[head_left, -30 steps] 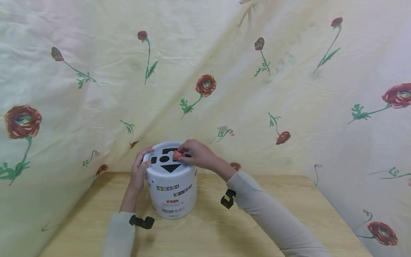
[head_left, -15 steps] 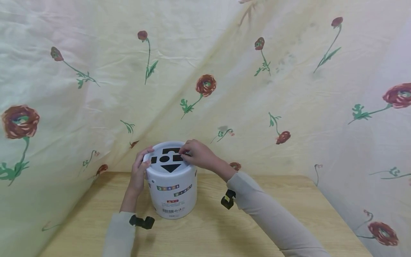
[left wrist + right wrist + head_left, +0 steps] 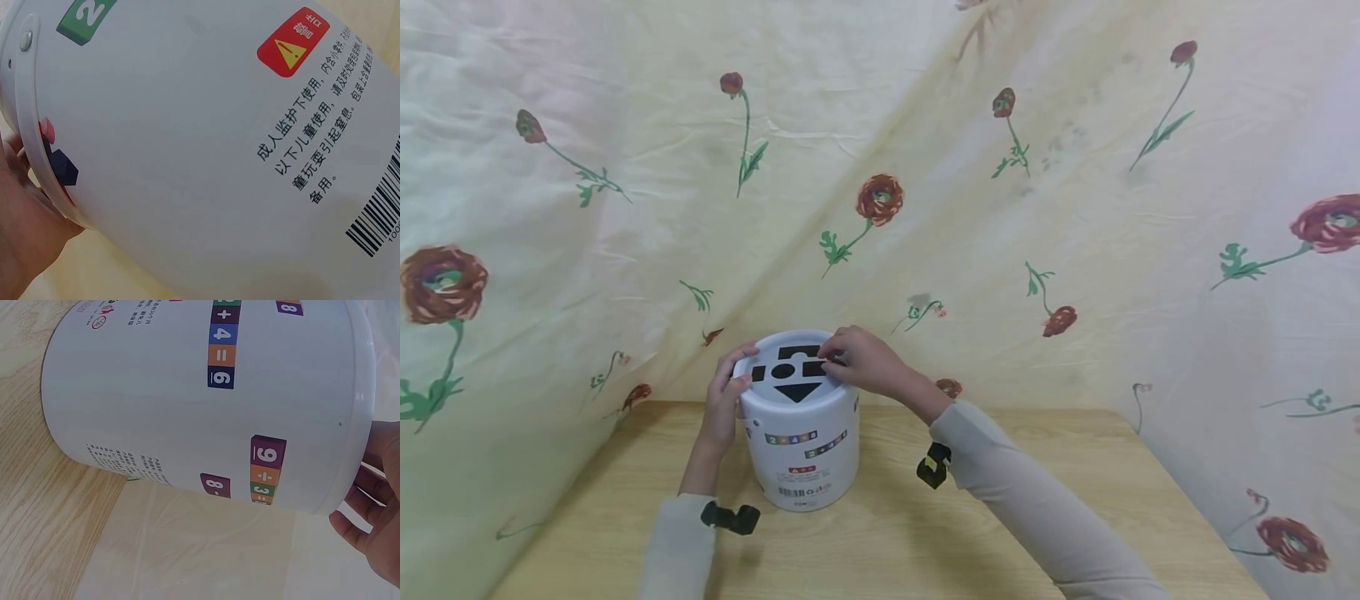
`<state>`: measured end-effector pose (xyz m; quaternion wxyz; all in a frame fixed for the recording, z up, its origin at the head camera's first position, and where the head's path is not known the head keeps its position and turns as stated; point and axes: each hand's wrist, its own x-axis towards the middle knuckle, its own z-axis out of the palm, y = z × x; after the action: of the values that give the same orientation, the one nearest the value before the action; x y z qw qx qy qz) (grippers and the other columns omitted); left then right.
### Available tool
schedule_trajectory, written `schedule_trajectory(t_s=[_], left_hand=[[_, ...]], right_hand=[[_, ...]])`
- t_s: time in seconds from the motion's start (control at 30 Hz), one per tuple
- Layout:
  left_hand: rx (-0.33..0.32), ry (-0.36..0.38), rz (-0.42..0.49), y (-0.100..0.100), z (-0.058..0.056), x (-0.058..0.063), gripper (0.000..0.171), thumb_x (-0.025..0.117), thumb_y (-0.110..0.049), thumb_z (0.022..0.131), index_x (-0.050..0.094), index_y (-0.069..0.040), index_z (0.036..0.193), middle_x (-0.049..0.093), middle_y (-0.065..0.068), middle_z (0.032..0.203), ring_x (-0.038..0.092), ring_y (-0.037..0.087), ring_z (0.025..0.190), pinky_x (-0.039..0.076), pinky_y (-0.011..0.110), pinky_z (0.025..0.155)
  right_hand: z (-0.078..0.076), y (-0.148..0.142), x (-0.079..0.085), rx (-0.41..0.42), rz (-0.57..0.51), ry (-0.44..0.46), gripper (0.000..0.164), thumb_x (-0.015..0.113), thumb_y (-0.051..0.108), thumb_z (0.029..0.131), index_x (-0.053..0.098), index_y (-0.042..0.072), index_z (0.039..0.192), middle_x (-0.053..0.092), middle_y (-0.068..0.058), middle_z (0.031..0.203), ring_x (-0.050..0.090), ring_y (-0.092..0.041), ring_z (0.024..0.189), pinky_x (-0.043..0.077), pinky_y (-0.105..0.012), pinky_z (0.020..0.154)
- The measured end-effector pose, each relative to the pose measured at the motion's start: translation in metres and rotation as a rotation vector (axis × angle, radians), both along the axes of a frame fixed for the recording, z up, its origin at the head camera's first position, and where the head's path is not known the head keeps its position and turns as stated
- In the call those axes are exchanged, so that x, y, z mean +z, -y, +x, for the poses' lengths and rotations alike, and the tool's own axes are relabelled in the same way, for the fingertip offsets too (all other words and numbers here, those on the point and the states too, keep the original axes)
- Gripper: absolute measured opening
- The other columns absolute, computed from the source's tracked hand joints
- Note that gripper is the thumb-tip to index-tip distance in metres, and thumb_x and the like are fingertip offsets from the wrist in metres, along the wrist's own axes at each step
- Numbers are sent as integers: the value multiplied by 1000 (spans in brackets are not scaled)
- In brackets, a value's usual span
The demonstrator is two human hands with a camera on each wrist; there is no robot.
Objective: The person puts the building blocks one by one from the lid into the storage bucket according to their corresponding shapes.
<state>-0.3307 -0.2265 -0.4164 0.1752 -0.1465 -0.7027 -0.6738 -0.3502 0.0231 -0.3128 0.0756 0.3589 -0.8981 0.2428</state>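
A white shape-sorter bucket (image 3: 805, 454) stands upright on the table, printed with coloured number tiles, a red warning label (image 3: 294, 42) and a barcode. Black openings show in its lid (image 3: 767, 390): an arch, a circle (image 3: 782, 372), a triangle (image 3: 797, 392) and rectangles. My left hand (image 3: 724, 398) grips the bucket at the left of the lid, fingers over the rim and thumb on top. Over the lid's right side hovers my right hand (image 3: 867, 358), fingers loosely bent beside the right rectangular opening, no block visible in them. The bucket's inside is hidden.
The wooden table (image 3: 1000, 500) extends to both sides of the bucket and in front of it. Behind it hangs a cream cloth (image 3: 1075, 250) with printed red flowers. Black wrist straps (image 3: 730, 518) sit on both sleeves.
The red block pinched by my right hand a second ago has left view at the right rectangular opening. The right fingers have drawn slightly to the right; my left hand has kept its hold.
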Motion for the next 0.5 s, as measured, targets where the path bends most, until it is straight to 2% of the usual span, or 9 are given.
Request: schedule_trajectory(t_s=[0.4, 0.5], left_hand=[[6, 3, -8, -2, 2, 2, 48, 37, -19, 101, 45, -9, 148, 33, 5, 159, 40, 20, 132, 48, 14, 94], [7, 12, -21, -1, 2, 2, 50, 37, -19, 101, 44, -11, 150, 33, 5, 158, 40, 19, 132, 48, 13, 94]], right_hand=[[5, -4, 0, -8, 1, -6, 19, 70, 14, 95, 76, 7, 111, 70, -6, 101, 60, -18, 93, 55, -24, 76], [7, -8, 0, -3, -11, 3, 20, 71, 14, 94, 76, 6, 112, 70, -5, 103, 61, -18, 95, 56, -27, 81]])
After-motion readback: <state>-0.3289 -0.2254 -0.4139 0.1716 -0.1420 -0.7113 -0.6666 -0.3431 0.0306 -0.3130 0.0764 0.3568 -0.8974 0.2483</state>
